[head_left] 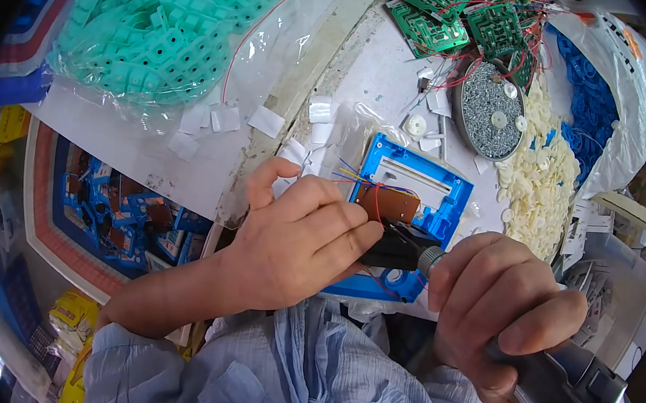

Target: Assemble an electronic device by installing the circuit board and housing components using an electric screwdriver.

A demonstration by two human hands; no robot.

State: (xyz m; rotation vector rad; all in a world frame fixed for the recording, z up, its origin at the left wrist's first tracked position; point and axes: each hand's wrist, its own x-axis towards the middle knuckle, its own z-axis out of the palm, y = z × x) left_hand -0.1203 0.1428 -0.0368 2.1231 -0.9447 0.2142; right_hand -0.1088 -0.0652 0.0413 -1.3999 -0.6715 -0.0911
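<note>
My right hand (497,306) is wrapped round a black power screwdriver (555,391), its ringed metal nose (430,260) pointing left at an open blue plastic housing (456,208). Inside the housing are a brown circuit board (390,204), thin coloured wires and a dark block (392,252) beside the tool's tip. Over the housing's left side lies my left hand (295,238), little finger raised, the other visible fingers curled together against the dark block. Its thumb is hidden, and whatever it pinches cannot be made out.
A metal tin of screws (491,113) stands behind the housing, beside cream plastic pieces (533,184). Green circuit boards (437,17) with red wires lie beyond. Turquoise keypads (160,27) fill a clear bag at far left. Blue assemblies (133,213) sit in a bin lower left.
</note>
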